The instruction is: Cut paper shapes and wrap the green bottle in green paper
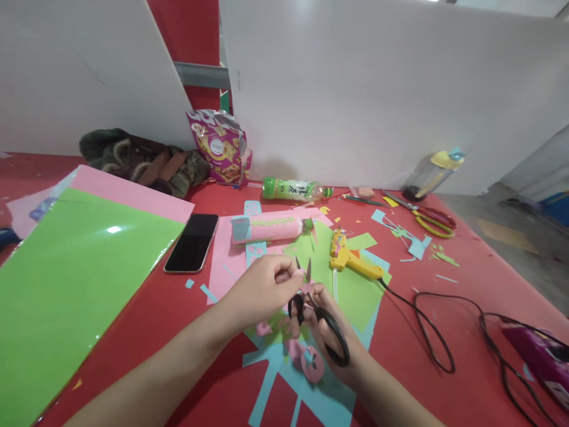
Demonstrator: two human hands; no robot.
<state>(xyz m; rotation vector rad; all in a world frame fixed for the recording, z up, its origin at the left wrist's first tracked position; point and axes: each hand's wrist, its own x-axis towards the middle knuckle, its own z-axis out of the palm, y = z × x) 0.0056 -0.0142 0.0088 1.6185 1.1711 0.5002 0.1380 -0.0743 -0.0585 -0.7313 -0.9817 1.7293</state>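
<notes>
One pink scrap (306, 288) sits near-left of the glue gun (347, 259), pinched by the left fingers (290, 289), apparently to steady it; right fingers (319, 289) grasp scissors (308, 271) by the loops, presumably for control, blades parted.

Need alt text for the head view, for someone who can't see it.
A person's right hand holds open black-handled scissors near a small pink paper piece in the left hand, above cut paper scraps on a red table. Beyond lie a pink-wrapped bottle and a yellow hot glue gun; a smartphone lies to the left.
</notes>
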